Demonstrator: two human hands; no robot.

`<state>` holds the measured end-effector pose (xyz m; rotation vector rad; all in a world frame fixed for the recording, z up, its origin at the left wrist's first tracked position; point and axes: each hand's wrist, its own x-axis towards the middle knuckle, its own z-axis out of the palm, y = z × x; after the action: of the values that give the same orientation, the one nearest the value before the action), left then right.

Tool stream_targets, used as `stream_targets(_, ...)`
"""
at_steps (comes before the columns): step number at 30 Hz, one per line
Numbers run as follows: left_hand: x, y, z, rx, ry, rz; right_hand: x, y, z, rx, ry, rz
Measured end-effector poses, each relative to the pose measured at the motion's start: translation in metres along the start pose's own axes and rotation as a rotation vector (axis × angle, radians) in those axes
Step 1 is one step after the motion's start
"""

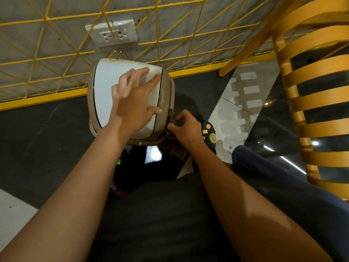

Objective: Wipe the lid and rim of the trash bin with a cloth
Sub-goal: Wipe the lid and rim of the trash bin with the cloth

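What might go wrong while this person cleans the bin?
The left hand only lies flat on the lid, so the lid could tip or slide under it. The right hand bunches the cloth at the rim; its loose end could snag there. Brown specks on the lid's far edge might get missed.

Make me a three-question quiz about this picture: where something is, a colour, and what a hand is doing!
1. Where is the cloth? A. on a shelf B. at the right side of the rim C. in a bucket
2. What colour is the lid? A. white B. red C. green
3. What is the left hand doing? A. lying flat on the lid B. squeezing the cloth C. waving in the air
Answers: 1 B, the right hand grips it at the rim; 2 A, its top is white; 3 A, its fingers are spread on the lid.
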<state>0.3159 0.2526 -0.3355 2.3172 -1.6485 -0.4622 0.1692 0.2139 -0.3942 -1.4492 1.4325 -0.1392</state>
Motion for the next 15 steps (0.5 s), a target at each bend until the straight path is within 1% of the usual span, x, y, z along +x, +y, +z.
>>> stream_targets(2,0.0,-0.001,0.0,-0.004,0.006,0.005,0.011,-0.005,-0.007,-0.041,-0.051,-0.008)
stream_targets(4,0.001,-0.002,-0.001,-0.008,0.01,0.004,0.017,-0.006,-0.009,-0.067,-0.063,-0.025)
stream_targets(10,0.001,-0.001,-0.001,0.002,0.006,0.007,0.035,-0.015,-0.012,-0.091,0.0,-0.071)
stream_targets(15,0.002,-0.002,-0.001,0.009,0.002,-0.002,0.052,-0.031,-0.016,-0.084,0.044,-0.028)
